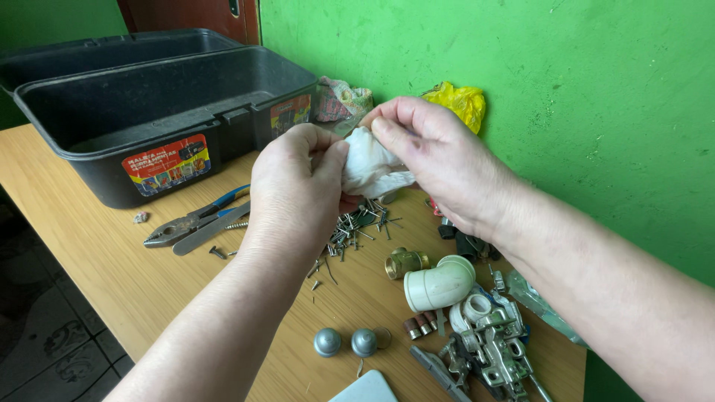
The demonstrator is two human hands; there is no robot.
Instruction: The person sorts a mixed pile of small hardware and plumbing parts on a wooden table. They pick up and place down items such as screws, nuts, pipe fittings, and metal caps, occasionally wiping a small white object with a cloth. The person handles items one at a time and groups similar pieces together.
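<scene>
White crumpled bag [372, 164] sits pinched between both hands above the table [89, 253]: left hand [298, 186] and right hand [432, 152] each close their grip on it, over scattered nails [357, 227].

both hands meet above the wooden table [112, 283] — the left hand [298, 186] and the right hand [439, 160] pinch a crumpled white plastic bag [370, 165] between their fingertips, over a loose heap of nails [357, 227]. behind them an open black toolbox [149, 112] stands against the green wall [558, 89], with pliers [190, 223] lying just in front of it and a yellow bag [462, 100] near the wall. nearer the camera lie a brass fitting [404, 262], a white pipe elbow [441, 284], two round grey knobs [345, 342] and a pile of metal hinges [495, 350] — all well below the hands.
</scene>
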